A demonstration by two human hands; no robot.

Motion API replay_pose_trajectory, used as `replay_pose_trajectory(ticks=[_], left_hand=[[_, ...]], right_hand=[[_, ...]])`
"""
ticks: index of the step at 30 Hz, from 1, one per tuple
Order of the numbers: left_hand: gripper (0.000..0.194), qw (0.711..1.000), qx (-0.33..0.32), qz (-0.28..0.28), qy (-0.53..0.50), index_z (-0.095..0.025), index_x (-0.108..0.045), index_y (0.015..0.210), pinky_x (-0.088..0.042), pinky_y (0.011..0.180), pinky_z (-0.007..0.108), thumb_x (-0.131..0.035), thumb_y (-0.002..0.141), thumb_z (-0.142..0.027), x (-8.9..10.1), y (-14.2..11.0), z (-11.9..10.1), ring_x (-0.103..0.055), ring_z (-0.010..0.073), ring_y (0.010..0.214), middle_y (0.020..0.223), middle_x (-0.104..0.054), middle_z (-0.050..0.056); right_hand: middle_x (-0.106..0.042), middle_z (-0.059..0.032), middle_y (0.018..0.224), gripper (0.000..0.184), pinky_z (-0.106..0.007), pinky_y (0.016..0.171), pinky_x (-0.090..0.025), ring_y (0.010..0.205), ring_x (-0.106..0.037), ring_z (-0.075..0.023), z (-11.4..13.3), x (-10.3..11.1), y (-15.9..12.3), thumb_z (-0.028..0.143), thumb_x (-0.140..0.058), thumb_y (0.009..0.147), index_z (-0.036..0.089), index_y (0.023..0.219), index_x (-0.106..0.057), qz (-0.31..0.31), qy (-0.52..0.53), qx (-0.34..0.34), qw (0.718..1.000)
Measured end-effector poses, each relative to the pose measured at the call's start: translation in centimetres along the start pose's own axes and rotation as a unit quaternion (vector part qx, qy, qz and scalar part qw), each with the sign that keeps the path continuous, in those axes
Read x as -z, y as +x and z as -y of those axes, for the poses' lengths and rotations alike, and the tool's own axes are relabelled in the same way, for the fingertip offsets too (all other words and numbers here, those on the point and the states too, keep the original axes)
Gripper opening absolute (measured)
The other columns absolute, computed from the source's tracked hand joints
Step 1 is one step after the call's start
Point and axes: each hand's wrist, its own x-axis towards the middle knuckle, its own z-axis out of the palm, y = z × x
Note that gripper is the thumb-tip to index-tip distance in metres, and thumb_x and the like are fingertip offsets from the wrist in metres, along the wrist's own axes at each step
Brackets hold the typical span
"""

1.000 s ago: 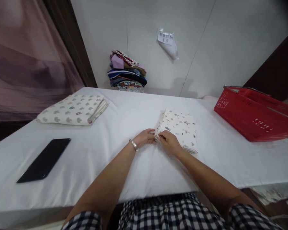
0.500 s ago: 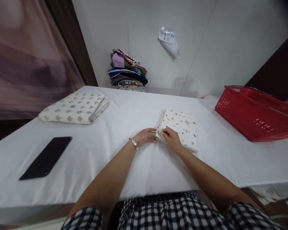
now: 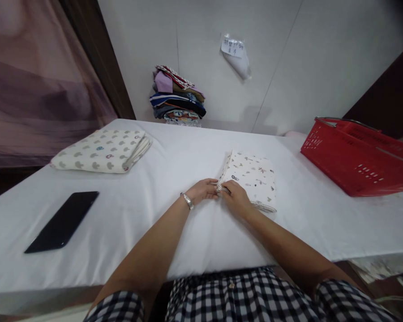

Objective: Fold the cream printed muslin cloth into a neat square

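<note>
A folded white cloth with small scattered prints lies on the table in front of me. My right hand is closed on its near left corner, fingers curled over the layered edge. Against the left side of that corner rests my left hand, its fingers stretched out and their tips touching the edge. A silver bracelet circles the left wrist. To the left lies a larger folded cloth, off-white with grey mushroom-like shapes, apart from both hands.
A white cloth covers the table. A black phone lies at the left front. At the right stands a red plastic basket. Folded fabrics are stacked beyond the far edge, against a wall with a paper sign.
My right fingers have moved slightly left and down over the cloth's corner, and the lifted edge now lies flatter. My left hand has hardly moved.
</note>
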Motion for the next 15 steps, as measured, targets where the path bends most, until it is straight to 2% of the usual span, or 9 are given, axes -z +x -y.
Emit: replay_pose_trajectory(ticks=[4,7,11,15], left_hand=[[0.043,1.0,-0.005,-0.005,0.004,-0.013,-0.051,0.105,-0.05,0.073,0.031,-0.07,0.067,-0.018,-0.1,-0.2,-0.1,-0.062,0.0146,0.074,0.085,-0.064,0.008],[0.034,0.997,-0.007,-0.037,0.062,-0.014,-0.054,0.099,-0.051,0.068,0.03,-0.067,0.069,-0.025,-0.3,-0.4,-0.5,-0.062,0.0154,0.074,0.085,-0.065,0.007],[0.026,0.963,-0.008,-0.126,0.237,-0.013,-0.058,0.08,-0.044,0.05,0.022,-0.064,0.069,-0.036,-0.5,-0.3,-0.6,-0.061,0.015,0.064,0.071,-0.063,0.005],[0.026,0.939,-0.025,-0.144,0.311,-0.015,-0.056,0.069,-0.035,0.044,0.019,-0.062,0.068,-0.04,-0.6,0.0,-0.1,-0.05,0.0098,0.046,0.05,-0.054,-0.002]], right_hand=[[-0.058,-0.0007,0.077,0.014,-0.028,0.065,-0.041,0.07,-0.051,-0.0147,-0.8,-0.2,0.2,0.028,-0.05,0.08,0.021,0.086,-0.06,-0.029,0.078,-0.051,0.995],[-0.06,0.0001,0.076,0.019,-0.027,0.062,-0.041,0.068,-0.052,-0.014,-1.4,-0.5,0.2,0.033,-0.05,0.079,0.02,0.086,-0.062,-0.05,0.131,-0.082,0.987],[-0.059,0.0011,0.074,0.02,-0.026,0.06,-0.04,0.066,-0.051,-0.0133,-1.7,-0.8,0.1,0.034,-0.051,0.078,0.02,0.085,-0.063,-0.071,0.162,-0.096,0.98],[-0.057,0.0015,0.072,0.018,-0.025,0.059,-0.04,0.065,-0.049,-0.0132,-1.5,-0.8,0.1,0.033,-0.052,0.078,0.021,0.083,-0.063,-0.077,0.16,-0.087,0.98]])
